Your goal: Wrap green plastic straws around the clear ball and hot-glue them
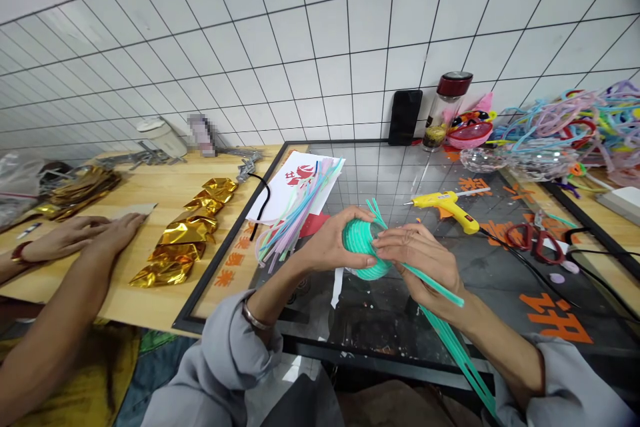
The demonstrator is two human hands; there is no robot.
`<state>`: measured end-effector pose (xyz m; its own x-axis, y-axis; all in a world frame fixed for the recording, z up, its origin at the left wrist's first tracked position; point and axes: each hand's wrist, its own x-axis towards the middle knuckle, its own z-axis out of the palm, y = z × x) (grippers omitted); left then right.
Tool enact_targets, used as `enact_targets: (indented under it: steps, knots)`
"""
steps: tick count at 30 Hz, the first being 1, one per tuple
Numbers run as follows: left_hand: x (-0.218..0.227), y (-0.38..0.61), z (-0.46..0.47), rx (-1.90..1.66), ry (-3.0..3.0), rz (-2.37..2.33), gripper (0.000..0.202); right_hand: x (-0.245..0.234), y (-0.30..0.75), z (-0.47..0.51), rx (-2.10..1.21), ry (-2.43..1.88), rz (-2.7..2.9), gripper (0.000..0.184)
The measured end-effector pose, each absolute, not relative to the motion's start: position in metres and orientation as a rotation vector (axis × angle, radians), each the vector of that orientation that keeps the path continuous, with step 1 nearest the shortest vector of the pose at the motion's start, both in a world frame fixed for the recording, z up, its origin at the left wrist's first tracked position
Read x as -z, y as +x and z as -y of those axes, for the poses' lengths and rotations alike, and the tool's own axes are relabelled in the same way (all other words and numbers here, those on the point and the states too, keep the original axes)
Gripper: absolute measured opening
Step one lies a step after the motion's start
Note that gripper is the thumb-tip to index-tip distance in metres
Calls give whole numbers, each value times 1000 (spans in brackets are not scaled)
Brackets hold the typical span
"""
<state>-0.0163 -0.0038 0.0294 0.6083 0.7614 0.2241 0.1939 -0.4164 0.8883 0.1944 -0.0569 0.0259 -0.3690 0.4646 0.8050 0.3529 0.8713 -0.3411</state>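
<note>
One ridged turquoise ball (357,240)
Left hand (330,240) cups it; right hand (425,260) pinches turquoise strips (440,289) against its side.

The ball (357,235) is banded turquoise, the glue gun (444,201) yellow.

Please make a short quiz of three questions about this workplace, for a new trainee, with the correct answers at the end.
1. Fill in: The person's ____ hand cups the round turquoise coil, while the other hand holds its loose strands.
2. True or false: The yellow glue gun lies on the glossy tabletop, apart from both hands.
3. Which of these leans upright against the tiled wall?
A) scissors
B) black smartphone
C) gold foil strip

Key: 1. left hand; 2. true; 3. B
</note>
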Motion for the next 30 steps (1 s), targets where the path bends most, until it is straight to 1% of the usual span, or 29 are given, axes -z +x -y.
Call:
enact_targets:
  steps: [8, 14, 21, 30]
  knots:
    - [-32, -15, 5, -795, 1947, -782, 55, -23, 194, 57, -120, -612, 1984, 23]
    - [-30, -15, 6, -803, 1925, -799, 58, -23, 193, 57, -121, -617, 1983, 25]
    - [-27, -14, 6, -862, 1954, -727, 58, -21, 194, 57, -107, -615, 1989, 22]
    - [-28, -14, 6, -853, 1938, -693, 55, -23, 194, 57, -110, -605, 2000, 22]
